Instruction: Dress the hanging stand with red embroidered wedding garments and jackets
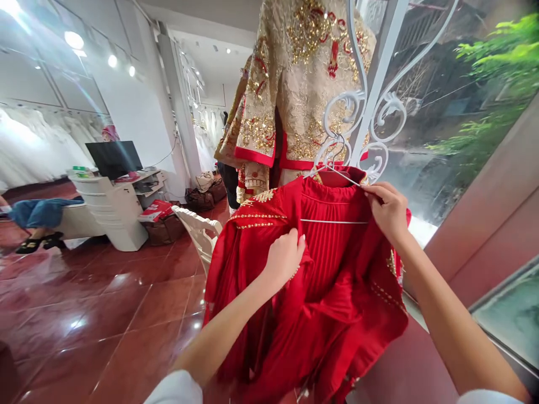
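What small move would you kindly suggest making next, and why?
Perhaps the left hand should draw the front of the red garment gently inward: it grips one side of the open front, the hanger bar shows across the opening, and the right hand holds the other side.

no text, label, brand, number or sign can be read. on the flat red packet with pale patches, seen well beyond the left hand and off to its left, marks may be carried, but they are too small and blurred to be made out. on the small green-and-white box, placed farther to the left of the same hand, any print is likewise too small to be read.
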`<control>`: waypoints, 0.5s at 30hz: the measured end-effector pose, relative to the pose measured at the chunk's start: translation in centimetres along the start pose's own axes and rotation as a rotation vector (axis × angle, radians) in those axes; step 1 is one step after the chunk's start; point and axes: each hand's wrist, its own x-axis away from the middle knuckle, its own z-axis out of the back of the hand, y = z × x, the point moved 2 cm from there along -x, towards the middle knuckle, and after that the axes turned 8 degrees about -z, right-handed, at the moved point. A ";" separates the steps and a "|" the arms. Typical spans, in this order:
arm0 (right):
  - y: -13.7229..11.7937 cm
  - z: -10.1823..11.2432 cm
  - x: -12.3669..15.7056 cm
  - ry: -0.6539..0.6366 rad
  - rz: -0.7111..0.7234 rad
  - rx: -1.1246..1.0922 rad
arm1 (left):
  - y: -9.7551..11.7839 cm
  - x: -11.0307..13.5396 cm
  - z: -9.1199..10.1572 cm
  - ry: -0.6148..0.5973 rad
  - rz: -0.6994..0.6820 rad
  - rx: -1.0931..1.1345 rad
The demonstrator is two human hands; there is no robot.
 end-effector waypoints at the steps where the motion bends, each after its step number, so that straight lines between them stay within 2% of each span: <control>1: 0.1 -0.1 0.2 -0.008 -0.006 0.013 | -0.7 1.0 -0.2 -0.011 0.020 0.006; 4: -0.5 -0.1 2.0 -0.012 -0.039 0.094 | -2.2 4.2 -0.9 0.004 0.077 0.000; 6: -1.5 -0.1 4.5 0.025 -0.108 0.191 | -2.7 6.0 -2.0 0.109 0.110 0.017; 9: -3.2 0.2 10.4 0.083 -0.360 0.340 | -2.9 7.8 -4.8 0.229 0.153 0.083; 12: -4.4 0.9 17.2 0.105 -0.649 0.419 | -2.8 8.6 -7.4 0.188 0.169 0.136; 13: -4.8 1.3 19.3 0.153 -0.699 0.455 | -2.8 8.9 -8.1 0.185 0.160 0.151; 15: -5.7 2.2 23.0 0.233 -0.673 0.479 | -2.9 9.8 -9.0 0.260 0.139 0.195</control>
